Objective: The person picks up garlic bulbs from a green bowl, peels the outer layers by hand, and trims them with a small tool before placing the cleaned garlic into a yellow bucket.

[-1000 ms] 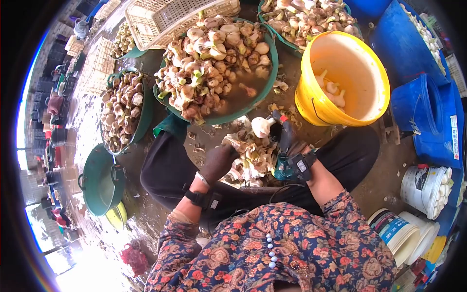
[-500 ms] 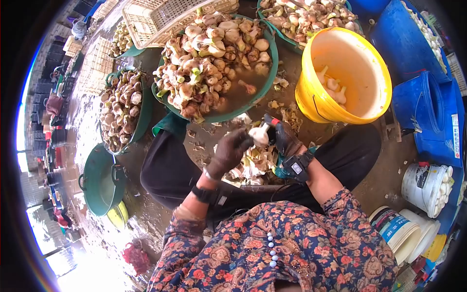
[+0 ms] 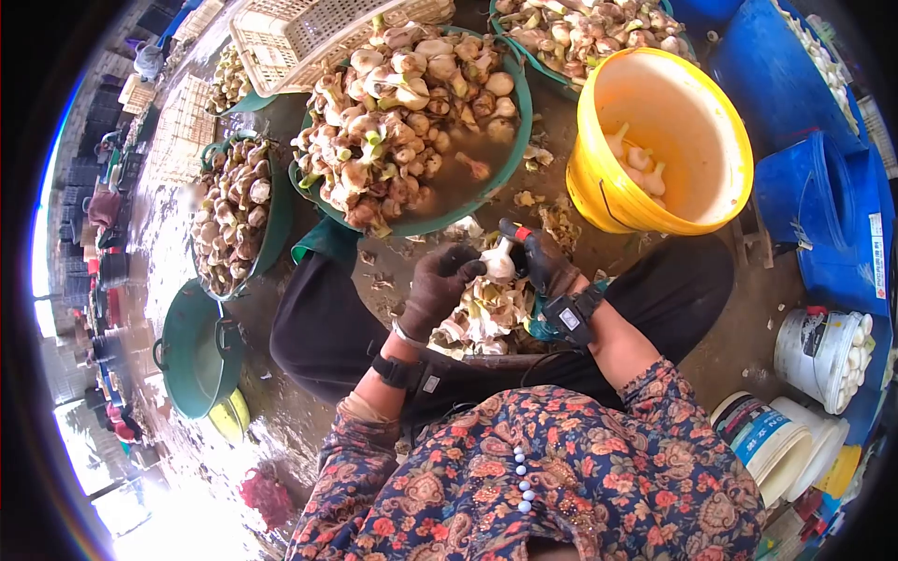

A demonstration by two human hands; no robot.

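"ON" readable on the blue-and-white label (image 3: pixel 769 439) of the cream plastic pail (image 3: pixel 790 467); its other characters unclear. Red-and-dark print on the white sticker (image 3: pixel 877 254) too small. Your brown-gloved left hand (image 3: pixel 437 288) is pinched nearly closed on the white garlic bulb (image 3: pixel 499 262), between your hands, over the papery peel heap (image 3: pixel 486 316). Your dark-gloved right hand (image 3: pixel 550 264) curls round the dark red-banded tool (image 3: pixel 514 229). Yellow plastic bucket (image 3: pixel 589 159): several white bulbs (image 3: pixel 641 168). Green round tub (image 3: pixel 521 154): unpeeled garlic (image 3: pixel 374 122), brown water (image 3: pixel 468 187).
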